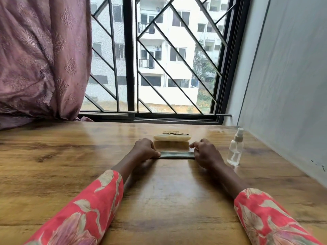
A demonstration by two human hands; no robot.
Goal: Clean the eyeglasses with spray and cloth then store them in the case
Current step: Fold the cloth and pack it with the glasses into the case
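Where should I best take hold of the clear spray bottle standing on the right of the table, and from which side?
Grip the spray bottle around its wide clear body, below the narrow neck and cap. It stands upright and apart from other things, close to the right hand, so that hand can probably come in level from the left. The wall lies to its right.

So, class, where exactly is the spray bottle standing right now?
In the head view, the spray bottle stands upright on the wooden table, right of the right hand, near the grey wall.

Glossy wood table (pixel 70 174) — clear plastic spray bottle (pixel 234 152), matt cloth (pixel 175 155).
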